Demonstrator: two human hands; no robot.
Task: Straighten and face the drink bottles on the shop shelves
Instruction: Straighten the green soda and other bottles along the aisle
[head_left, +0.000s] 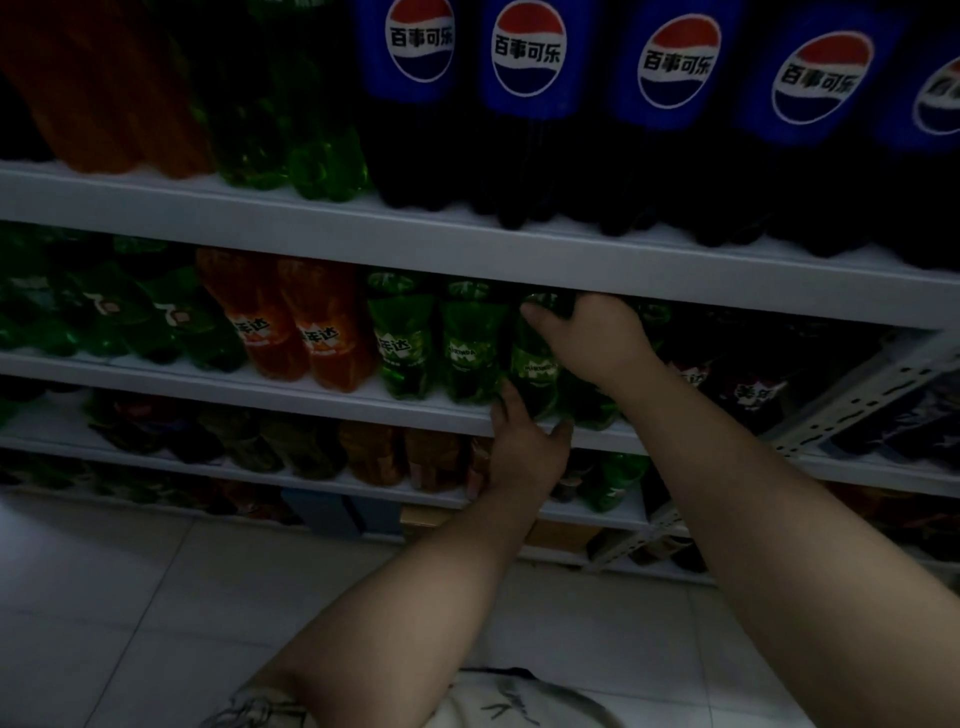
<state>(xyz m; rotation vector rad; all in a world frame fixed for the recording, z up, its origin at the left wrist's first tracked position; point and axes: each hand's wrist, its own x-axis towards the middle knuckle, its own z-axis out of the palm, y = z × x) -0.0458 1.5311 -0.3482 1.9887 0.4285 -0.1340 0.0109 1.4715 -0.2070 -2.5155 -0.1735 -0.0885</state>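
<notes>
While the right hand (587, 338) curls over the cap end of the green plastic soda bottle (531, 364) and the left hand (524, 447) cups its base, it stands at the front edge of the white shelf (311, 402). A rough twist could tip it off that edge or knock the 2 green bottles (467, 345) beside it. Its long axis is upright, label facing outward.

百事可乐 on blue-labelled cola bottles (529, 78), MIRINDA on green bottles (464, 358), 年达 on orange bottles (324, 338)
</notes>
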